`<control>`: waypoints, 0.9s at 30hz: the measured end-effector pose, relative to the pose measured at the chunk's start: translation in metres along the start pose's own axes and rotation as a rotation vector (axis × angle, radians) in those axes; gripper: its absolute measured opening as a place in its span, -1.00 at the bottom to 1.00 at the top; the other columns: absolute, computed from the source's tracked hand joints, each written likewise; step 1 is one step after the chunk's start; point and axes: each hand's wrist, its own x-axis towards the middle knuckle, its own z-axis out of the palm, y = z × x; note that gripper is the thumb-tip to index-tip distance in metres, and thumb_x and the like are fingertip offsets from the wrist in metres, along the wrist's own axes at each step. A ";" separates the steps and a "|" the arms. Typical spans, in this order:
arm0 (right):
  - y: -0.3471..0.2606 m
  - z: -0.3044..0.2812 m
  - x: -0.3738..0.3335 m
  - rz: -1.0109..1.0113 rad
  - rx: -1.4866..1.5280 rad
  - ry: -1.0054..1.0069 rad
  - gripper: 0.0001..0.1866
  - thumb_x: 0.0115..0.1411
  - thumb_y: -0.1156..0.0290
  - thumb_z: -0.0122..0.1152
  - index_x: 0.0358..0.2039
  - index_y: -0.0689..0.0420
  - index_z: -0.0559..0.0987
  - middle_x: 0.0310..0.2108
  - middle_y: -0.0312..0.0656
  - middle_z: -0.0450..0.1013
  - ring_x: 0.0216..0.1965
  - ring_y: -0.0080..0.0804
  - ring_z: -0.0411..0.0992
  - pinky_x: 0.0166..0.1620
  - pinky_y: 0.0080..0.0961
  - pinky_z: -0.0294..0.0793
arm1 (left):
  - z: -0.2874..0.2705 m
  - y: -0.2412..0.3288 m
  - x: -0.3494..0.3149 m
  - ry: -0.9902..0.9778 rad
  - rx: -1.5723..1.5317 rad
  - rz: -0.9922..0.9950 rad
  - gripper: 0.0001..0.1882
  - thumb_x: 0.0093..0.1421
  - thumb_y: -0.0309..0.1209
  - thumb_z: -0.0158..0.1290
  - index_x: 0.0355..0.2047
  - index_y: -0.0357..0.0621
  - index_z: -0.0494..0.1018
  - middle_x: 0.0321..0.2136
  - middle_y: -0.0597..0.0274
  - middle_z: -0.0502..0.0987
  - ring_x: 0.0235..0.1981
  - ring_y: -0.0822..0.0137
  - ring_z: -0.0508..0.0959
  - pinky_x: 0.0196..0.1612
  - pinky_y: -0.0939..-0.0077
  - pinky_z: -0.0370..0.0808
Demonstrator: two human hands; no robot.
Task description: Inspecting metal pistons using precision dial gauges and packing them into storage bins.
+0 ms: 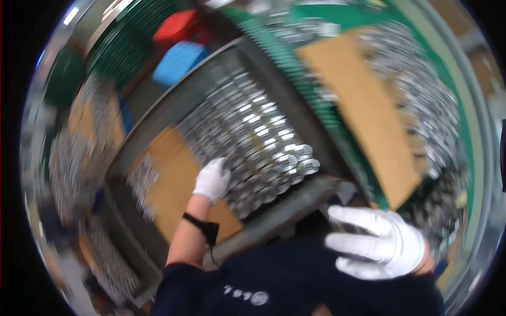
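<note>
A grey metal bin [174,97] holds packed rows of shiny round metal parts [247,129], short and cylindrical in look. A sheet of brown cardboard [179,184] lies beside these rows in the same bin. At the border between cardboard and metal parts is my white-gloved left hand [212,180]; blur hides whether its fingers grip a part. My right hand [382,243], gloved in white too, hovers in front of my body at the lower right. Its fingers are stretched out and spread, with nothing in them.
Right of the bin, a green surface [363,13] carries another cardboard sheet [363,110] and heaps of metal parts [427,89]. Blue [179,62] and red [179,27] containers stand beyond the bin's far left rim. More metal parts [71,168] are piled at the left.
</note>
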 end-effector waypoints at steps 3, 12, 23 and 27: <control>-0.007 0.061 0.077 0.118 0.090 -0.121 -0.50 0.06 0.47 0.38 0.07 0.13 0.54 0.12 0.11 0.42 -0.02 0.03 0.53 0.00 -0.35 0.55 | 0.038 -0.133 -0.077 -0.090 0.075 -0.282 -0.47 0.25 -0.16 0.00 0.21 -0.01 0.32 0.12 -0.06 0.43 0.07 -0.05 0.50 0.12 0.08 0.45; 0.084 0.334 0.260 0.463 0.078 -0.492 -0.54 0.19 0.40 0.29 0.11 0.17 0.48 -0.03 0.05 0.50 -0.09 -0.12 0.56 -0.01 -0.33 0.55 | 0.022 -0.466 -0.209 0.055 0.219 -0.828 -0.39 0.22 -0.24 0.00 0.31 0.16 0.24 0.23 -0.05 0.28 0.00 -0.09 0.50 0.07 0.06 0.48; 0.177 0.582 0.566 0.131 -0.314 -0.389 -0.26 0.26 0.10 0.17 0.41 -0.21 0.13 0.39 0.24 -0.01 0.26 0.26 0.25 0.27 -0.12 0.33 | 0.060 -0.591 -0.175 -0.030 0.118 -0.744 -0.56 0.14 -0.33 0.11 0.03 -0.12 0.38 -0.01 -0.06 0.47 -0.07 -0.13 0.52 -0.02 0.01 0.49; 0.146 0.653 0.665 0.330 -0.427 -0.610 -0.15 0.24 0.07 0.21 0.46 -0.25 0.02 0.41 0.31 -0.09 0.33 0.30 0.14 0.33 -0.10 0.23 | 0.070 -0.606 -0.192 0.062 0.108 -0.699 -0.73 0.23 -0.44 -0.09 -0.07 -0.13 0.42 -0.04 -0.03 0.43 -0.08 -0.07 0.53 -0.05 0.04 0.53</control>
